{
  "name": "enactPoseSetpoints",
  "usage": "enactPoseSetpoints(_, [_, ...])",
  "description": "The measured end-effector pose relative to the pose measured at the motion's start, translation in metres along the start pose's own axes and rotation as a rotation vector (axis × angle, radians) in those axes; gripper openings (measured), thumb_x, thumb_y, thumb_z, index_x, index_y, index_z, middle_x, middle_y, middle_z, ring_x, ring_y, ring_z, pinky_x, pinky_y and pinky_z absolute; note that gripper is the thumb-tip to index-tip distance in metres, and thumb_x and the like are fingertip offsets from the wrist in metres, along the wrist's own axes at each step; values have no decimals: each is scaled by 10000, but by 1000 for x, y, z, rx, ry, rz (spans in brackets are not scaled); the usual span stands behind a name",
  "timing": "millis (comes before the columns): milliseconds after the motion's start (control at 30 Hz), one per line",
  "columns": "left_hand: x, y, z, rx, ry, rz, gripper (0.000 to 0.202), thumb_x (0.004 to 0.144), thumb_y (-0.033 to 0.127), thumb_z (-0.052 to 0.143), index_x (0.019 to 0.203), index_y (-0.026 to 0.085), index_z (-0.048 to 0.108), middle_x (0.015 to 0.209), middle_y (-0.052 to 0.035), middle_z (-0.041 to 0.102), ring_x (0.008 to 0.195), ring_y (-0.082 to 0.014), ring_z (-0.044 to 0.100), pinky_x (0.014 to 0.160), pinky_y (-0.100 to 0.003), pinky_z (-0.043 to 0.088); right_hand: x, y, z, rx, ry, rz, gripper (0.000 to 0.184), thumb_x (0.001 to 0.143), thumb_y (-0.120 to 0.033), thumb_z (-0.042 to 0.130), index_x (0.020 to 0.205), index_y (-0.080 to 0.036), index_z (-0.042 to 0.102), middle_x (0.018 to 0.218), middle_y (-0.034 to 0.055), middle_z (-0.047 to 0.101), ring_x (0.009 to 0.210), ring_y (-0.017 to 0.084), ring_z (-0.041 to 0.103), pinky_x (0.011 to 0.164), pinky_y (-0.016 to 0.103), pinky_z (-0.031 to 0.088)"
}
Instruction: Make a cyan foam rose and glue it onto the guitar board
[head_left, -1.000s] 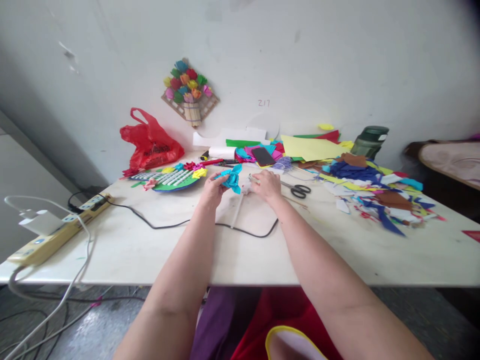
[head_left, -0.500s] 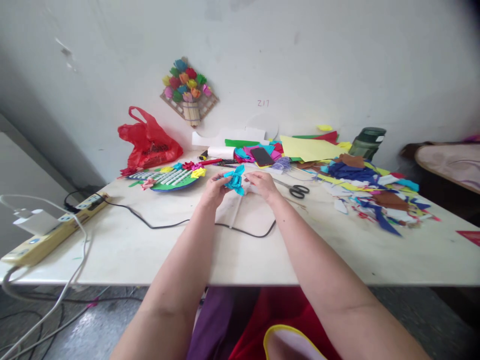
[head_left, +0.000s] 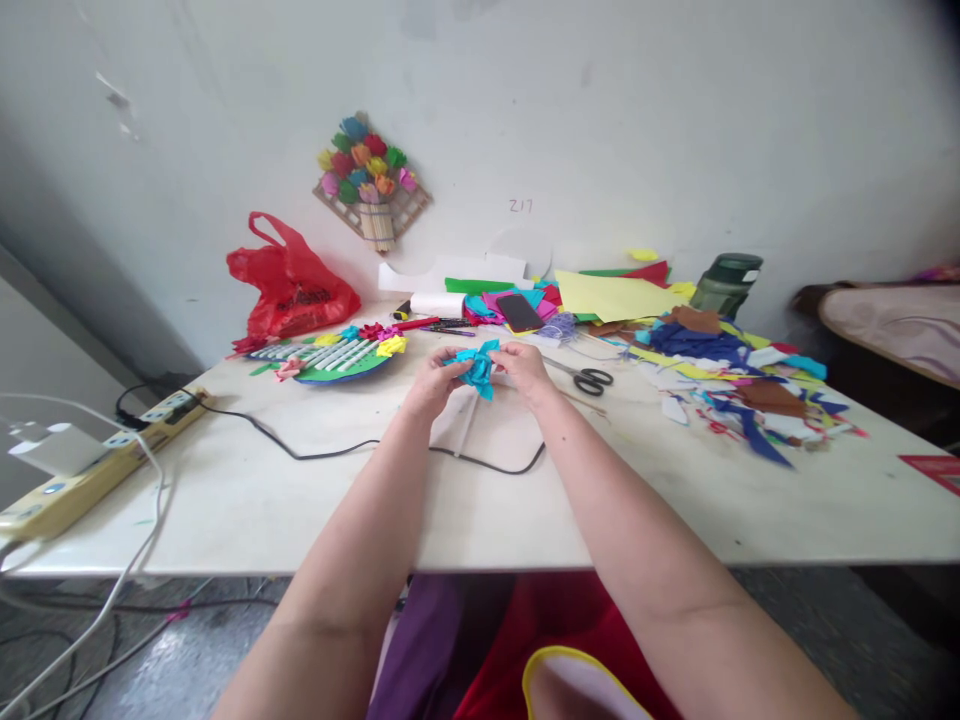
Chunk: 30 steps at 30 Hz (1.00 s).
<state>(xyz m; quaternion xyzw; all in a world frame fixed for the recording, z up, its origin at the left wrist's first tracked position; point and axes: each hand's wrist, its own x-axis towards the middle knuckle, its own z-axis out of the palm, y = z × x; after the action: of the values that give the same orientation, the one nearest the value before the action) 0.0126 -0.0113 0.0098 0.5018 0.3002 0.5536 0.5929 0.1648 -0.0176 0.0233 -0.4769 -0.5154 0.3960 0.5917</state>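
A blue crepe paper flower [head_left: 477, 368] is held above the table, between my two hands. My left hand [head_left: 433, 382] is closed on its left side, thumb on top. At its right edge the fingers of my right hand [head_left: 525, 370] pinch a petal. A clear strip, perhaps a glue stick [head_left: 466, 425], lies on the table below the flower. Black-handled scissors [head_left: 589, 380] lie just right of my right hand. To the left sits a green round board [head_left: 349, 372] with white rolled strips and small paper flowers on it.
A black cable [head_left: 300, 456] crosses the table from the power strip [head_left: 112, 460]. Coloured paper scraps [head_left: 750, 390] cover the right side. A phone [head_left: 520, 313], a red plastic bag [head_left: 292, 285] and a dark green bottle [head_left: 726, 285] stand or lie along the back.
My right hand has come in from beside the flower and now grips its right petal. The flower has turned slightly and moved a little right. The camera view has shifted slightly.
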Motion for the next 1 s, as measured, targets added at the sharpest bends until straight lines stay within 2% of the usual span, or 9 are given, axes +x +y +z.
enactPoseSetpoints(167, [-3,6,-1,114,-64,4,382,584,315,736,913,163,614,767,-11,632,658,-135,597,672,-309,497,3,2,-3,-47,11,0,120,551,-294,584,519,-180,563,457,-62,485,517,106,463,543,238,379])
enactPoseSetpoints(267, [-2,7,-3,139,-46,-19,349,620,391,706,859,151,622,739,-13,621,654,-131,589,659,-287,487,2,0,-5,-74,-14,-5,121,556,-290,564,516,-176,552,446,-62,467,507,104,447,526,237,354])
enactPoseSetpoints(367, [-1,7,-3,148,5,-50,347,623,435,697,768,130,618,666,-18,597,603,-119,568,584,-242,456,-1,-3,-5,-102,-62,-17,121,555,-280,550,499,-176,526,431,-64,432,490,95,415,509,232,334])
enactPoseSetpoints(467, [-1,7,-2,168,25,-49,334,615,427,709,695,123,597,608,-8,568,519,-84,514,495,-200,386,-4,-6,-4,-97,-113,-6,119,545,-276,552,496,-179,503,433,-69,405,489,89,405,511,227,342])
enactPoseSetpoints(567, [-4,8,-1,188,11,-44,321,593,403,732,697,139,583,556,23,526,460,-65,461,445,-193,330,-6,-6,-3,-91,-169,0,129,537,-290,563,512,-175,510,461,-68,417,505,88,417,528,226,363])
enactPoseSetpoints(700, [-6,10,1,243,-22,-56,361,552,415,757,714,143,585,533,33,507,437,-64,438,426,-200,298,-4,-1,-3,-155,-212,-36,146,546,-310,560,537,-168,533,486,-61,427,514,85,412,515,219,352])
enactPoseSetpoints(833, [-6,10,1,315,-22,-52,350,507,395,770,652,138,580,488,39,478,406,-49,382,411,-207,239,-2,4,-2,-211,-241,-69,156,554,-315,563,522,-170,519,467,-64,405,506,85,397,499,215,340])
enactPoseSetpoints(1000, [-4,8,-1,341,24,-42,280,524,363,721,596,138,571,462,29,476,400,-60,381,409,-214,238,-1,0,-4,-189,-233,-50,175,591,-331,578,571,-157,580,530,-29,535,518,94,458,531,223,385])
